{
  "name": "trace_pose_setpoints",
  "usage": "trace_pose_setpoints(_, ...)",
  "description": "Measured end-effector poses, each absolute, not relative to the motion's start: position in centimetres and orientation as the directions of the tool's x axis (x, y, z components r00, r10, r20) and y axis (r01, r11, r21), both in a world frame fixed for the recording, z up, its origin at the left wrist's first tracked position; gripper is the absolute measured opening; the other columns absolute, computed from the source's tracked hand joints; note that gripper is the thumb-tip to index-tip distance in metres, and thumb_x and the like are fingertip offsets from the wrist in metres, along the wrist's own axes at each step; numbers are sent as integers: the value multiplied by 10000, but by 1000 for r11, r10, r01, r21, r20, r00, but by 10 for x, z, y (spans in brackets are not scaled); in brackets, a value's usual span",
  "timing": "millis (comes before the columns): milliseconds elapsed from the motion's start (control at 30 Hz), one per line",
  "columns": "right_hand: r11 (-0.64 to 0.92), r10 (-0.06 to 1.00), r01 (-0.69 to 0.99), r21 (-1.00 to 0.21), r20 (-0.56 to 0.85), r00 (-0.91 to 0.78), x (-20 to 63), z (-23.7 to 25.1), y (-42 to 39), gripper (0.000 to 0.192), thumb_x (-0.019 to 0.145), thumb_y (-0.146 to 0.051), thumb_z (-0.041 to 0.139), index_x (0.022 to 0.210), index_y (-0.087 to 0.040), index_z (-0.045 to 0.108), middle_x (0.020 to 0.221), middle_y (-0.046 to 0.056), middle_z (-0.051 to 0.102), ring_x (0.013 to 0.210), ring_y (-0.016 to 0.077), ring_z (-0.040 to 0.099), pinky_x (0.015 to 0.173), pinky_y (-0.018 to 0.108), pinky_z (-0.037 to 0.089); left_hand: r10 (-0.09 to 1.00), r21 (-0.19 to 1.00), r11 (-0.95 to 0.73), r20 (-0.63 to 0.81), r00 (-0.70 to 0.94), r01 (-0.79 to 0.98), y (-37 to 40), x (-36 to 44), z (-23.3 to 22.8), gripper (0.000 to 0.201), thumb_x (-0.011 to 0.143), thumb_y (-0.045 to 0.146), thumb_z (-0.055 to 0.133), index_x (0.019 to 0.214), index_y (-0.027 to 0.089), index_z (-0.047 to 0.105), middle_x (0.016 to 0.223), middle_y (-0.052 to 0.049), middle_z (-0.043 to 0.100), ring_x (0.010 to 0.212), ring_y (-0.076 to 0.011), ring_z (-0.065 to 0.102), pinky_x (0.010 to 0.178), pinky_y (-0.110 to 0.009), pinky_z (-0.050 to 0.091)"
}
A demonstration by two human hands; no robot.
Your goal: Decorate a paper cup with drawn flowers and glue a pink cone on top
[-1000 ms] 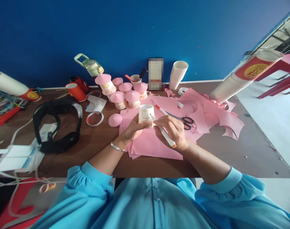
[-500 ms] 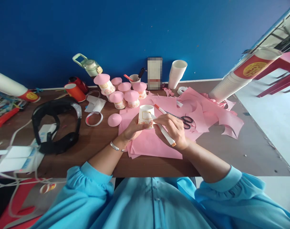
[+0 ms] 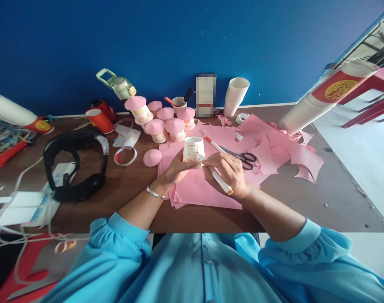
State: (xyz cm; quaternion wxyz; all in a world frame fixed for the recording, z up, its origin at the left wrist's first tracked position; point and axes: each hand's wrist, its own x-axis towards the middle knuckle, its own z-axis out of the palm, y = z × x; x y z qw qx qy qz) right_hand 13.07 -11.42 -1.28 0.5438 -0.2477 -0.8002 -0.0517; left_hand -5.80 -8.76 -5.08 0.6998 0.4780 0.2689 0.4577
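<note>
While the left hand (image 3: 176,169) grips the light, crushable upturned paper cup (image 3: 193,150) by its rim, the right hand (image 3: 231,172) pinches a marker (image 3: 217,178).

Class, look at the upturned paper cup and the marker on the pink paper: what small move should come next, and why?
Probably draw the next line low on the cup. The left hand steadies it, the right hand holds the marker with its tip at the wall, below an orange square outline.

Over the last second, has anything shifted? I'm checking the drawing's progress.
Barely. The right hand keeps the marker tip at the upturned paper cup, low on its side near the drawn square. The left hand still steadies the cup. Scissors and pink paper are unmoved.
</note>
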Motion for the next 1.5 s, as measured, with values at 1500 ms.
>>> trace_pose_setpoints(1500,847,311,527,-76,874,-373,127,-17,-118,164,992,-106,655,1104,-217,610,852,20,739,717,158,720,653,294,603,925,978,-49,121,361,-203,-91,-60,-60,609,769,563,912,1199,233,634,1146,-68,697,1075,-279,648,890,-394,514)
